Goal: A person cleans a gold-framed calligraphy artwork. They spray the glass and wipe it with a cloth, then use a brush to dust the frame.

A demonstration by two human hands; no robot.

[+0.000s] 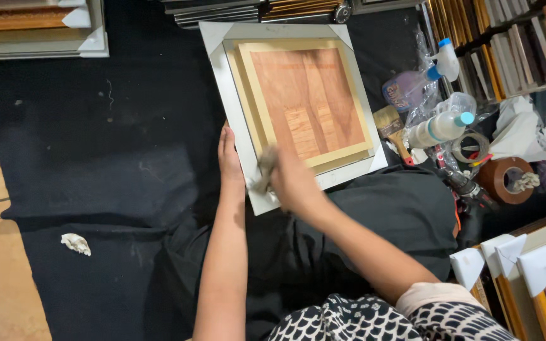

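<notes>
**Wiping the frame's near edge**

The right hand (pixel 295 183) clutches a crumpled cloth (pixel 264 169) on the silver frame (pixel 238 126) at its near-left edge; the left hand (pixel 229 158), fingers extended, steadies that edge. Judging by position, the frame's far sides remain unwiped. Spray bottles (pixel 440 128) lie right of the frame.

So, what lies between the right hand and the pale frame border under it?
In the head view, a crumpled greyish cloth lies between the right hand and the frame border.
</notes>
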